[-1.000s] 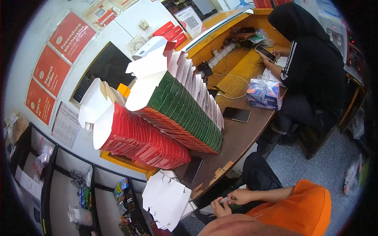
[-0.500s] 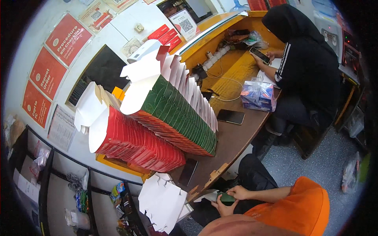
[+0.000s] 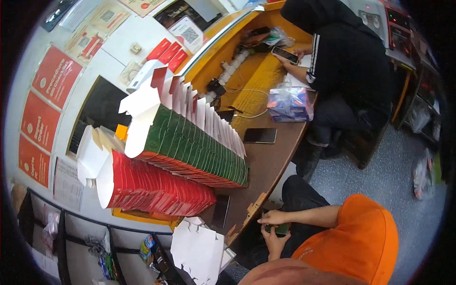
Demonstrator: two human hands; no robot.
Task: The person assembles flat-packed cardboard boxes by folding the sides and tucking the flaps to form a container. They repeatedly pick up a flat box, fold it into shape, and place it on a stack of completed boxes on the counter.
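Note:
Low in the view, over dark-trousered legs, a small dark green paper box [image 3: 283, 230] sits between my two hands. My left hand [image 3: 275, 241] grips it from below, thumb and fingers bent around its side. Across its upper side lies my right hand [image 3: 274, 217], fingers closed at the box's left end, partly hiding it. Beside them on the table are a tall leaning stack of nested green cartons [image 3: 194, 145] with white flaps and a similar stack of red cartons [image 3: 156, 185]. Flat white card sheets [image 3: 197, 249] lie at the table's near end.
Two dark phones, one [image 3: 260, 135] beyond the green stack and another [image 3: 221, 211] by the red stack, lie on the brown table [image 3: 273, 159]. A plastic-wrapped blue package [image 3: 289, 103] stands farther back. A person in black [image 3: 351, 61] sits there holding a phone. Shelves [image 3: 85, 237] line the lower left.
The view has shifted, so the table and stacks sit farther left. My right hand has moved over to the green box's left end, and the box has turned in my hands.

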